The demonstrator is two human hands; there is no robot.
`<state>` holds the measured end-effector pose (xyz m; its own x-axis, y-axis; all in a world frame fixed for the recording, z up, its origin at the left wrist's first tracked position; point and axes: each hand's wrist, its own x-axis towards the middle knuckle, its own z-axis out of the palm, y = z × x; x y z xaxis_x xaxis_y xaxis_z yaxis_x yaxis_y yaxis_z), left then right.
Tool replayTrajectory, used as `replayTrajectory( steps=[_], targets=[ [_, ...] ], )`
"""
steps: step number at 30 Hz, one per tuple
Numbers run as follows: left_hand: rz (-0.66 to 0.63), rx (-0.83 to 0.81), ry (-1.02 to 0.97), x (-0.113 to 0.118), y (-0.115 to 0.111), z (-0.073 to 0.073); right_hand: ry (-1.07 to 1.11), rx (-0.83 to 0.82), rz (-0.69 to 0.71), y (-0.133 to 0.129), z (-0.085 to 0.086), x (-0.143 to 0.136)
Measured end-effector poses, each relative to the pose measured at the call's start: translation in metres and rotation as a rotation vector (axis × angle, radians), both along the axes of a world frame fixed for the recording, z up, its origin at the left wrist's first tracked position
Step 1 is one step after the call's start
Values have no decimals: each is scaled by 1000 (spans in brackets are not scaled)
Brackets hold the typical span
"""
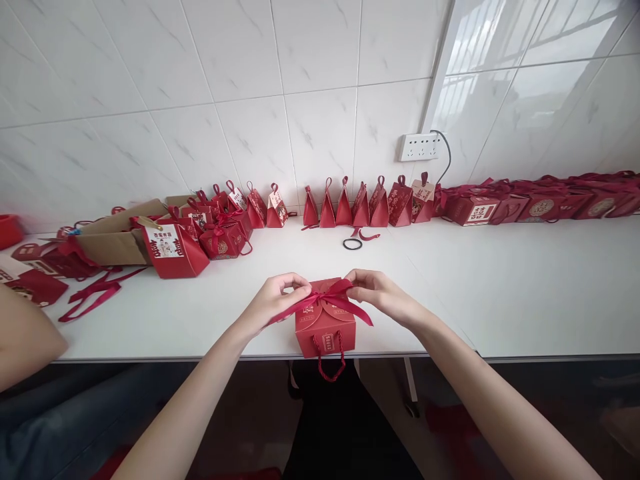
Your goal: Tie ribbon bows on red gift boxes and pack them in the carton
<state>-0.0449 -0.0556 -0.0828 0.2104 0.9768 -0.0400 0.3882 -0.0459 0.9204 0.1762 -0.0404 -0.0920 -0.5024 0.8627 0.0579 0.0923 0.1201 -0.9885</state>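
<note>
A red gift box [325, 333] with gold print stands at the front edge of the white table, its twisted cord handle [332, 377] hanging down over that edge. Across its top lies a red ribbon [334, 296], knotted in the middle with a loop to the right and tails to both sides. My left hand [284, 298] pinches the ribbon on the left of the knot, thumb against fingers. On the right, my right hand [376, 291] grips the ribbon's loop between thumb and fingertips. Both hands are just above the box lid.
Small red triangular boxes [344, 207] line the tiled wall. More red boxes [540, 205] run along the back right. At left are a brown carton [115, 237], a larger red box [175, 253] and loose ribbon [95, 293]. A black ring [352, 244] lies mid-table. Another person's arm [27, 333] enters at left.
</note>
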Motion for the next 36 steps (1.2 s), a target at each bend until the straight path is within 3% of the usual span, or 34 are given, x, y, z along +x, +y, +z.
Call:
replayTrajectory(
  steps=[2,5,11,20,22,24,26,28,31,36],
  targets=[
    [-6,42,45,0,-1,2,-10,21,53,-1,5,-1],
    [-7,84,97,0,-2,4,-55,56,17,1,6,-3],
    [97,109,166,5,-9,2,-62,-31,-66,7,-9,-9],
    [190,130,273,17,-21,-6,186,-208,-89,9,-19,-9],
    [183,147,302,18,-21,-6,98,-124,-194,4,-16,-9],
    [161,161,302,18,-21,-6,-56,76,-379,-9,-9,-10],
    [136,173,299,18,-20,-5,-211,275,-471,-29,-2,-11],
    [125,190,317,18,-20,-3,-396,343,-396,-51,2,-15],
    [125,205,326,18,-20,-1,-541,279,-224,-72,-2,-23],
    [160,152,182,15,-16,-2,-161,41,38,-68,-19,-27]
  ],
)
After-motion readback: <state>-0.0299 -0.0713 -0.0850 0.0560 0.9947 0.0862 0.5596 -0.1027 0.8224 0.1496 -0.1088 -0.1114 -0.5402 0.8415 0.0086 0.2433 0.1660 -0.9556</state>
